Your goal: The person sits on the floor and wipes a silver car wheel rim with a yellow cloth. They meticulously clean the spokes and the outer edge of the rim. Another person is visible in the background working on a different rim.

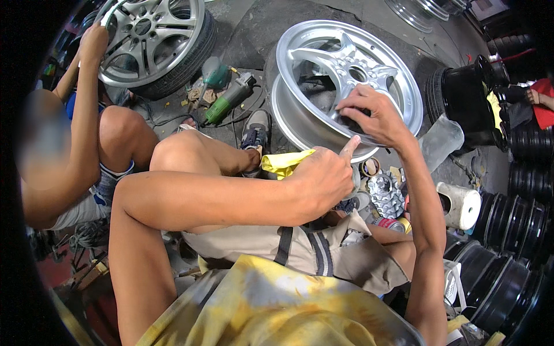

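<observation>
A bare silver alloy wheel rim (287,109) with spokes stands tilted in front of me. My left hand (323,181) is at its near edge, index finger stretched to the lip and the other fingers curled. Bright yellow cloth (283,164) sticks out from the far side of that hand and seems gripped in it. Over the near lip, my right hand (375,113) has its fingers bent in a pinch beside the spokes. Whatever may lie between those fingertips is too small or dark to make out.
At left a co-worker's hand (94,43) touches a wheel with a tyre (173,81). A green angle grinder (228,99) and cords lie between us. Black rims (461,98) are stacked at right, near a white container (464,205) and a tape roll (370,166).
</observation>
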`<action>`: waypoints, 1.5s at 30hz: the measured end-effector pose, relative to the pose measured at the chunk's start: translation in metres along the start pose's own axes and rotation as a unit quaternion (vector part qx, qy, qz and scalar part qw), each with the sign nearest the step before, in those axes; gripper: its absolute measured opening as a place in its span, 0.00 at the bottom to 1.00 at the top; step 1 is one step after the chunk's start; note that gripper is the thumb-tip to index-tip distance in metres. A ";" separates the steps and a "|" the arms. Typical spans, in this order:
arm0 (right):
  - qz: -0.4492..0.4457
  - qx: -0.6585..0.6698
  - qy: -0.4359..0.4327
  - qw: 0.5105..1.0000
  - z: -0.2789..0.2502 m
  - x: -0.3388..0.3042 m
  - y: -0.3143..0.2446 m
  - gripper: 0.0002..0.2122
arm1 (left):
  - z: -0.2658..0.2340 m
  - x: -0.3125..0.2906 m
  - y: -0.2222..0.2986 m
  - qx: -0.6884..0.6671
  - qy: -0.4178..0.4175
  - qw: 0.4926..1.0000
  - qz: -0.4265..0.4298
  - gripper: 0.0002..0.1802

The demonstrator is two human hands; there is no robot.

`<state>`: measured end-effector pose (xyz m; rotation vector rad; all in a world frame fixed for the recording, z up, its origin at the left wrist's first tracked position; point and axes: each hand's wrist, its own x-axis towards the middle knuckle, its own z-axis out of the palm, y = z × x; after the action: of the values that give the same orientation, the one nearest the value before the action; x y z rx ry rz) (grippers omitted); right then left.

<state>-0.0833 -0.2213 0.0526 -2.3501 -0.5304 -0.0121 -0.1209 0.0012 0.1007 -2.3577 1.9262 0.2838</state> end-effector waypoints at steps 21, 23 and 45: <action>-0.012 0.006 -0.001 1.000 0.002 0.000 -0.004 0.06 | -0.009 0.002 -0.003 -0.010 -0.015 1.000 0.013 0.09; 0.015 -0.012 0.026 0.999 -0.006 0.000 0.007 0.06 | -0.009 0.001 -0.003 0.001 -0.005 1.000 0.010 0.09; 0.052 -0.009 0.036 0.998 -0.007 -0.005 0.012 0.07 | -0.003 0.002 -0.003 -0.006 -0.005 1.000 0.015 0.10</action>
<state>-0.0820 -0.2353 0.0494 -2.3822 -0.3731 -0.0536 -0.1175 -0.0007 0.1032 -2.3313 1.9623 0.3096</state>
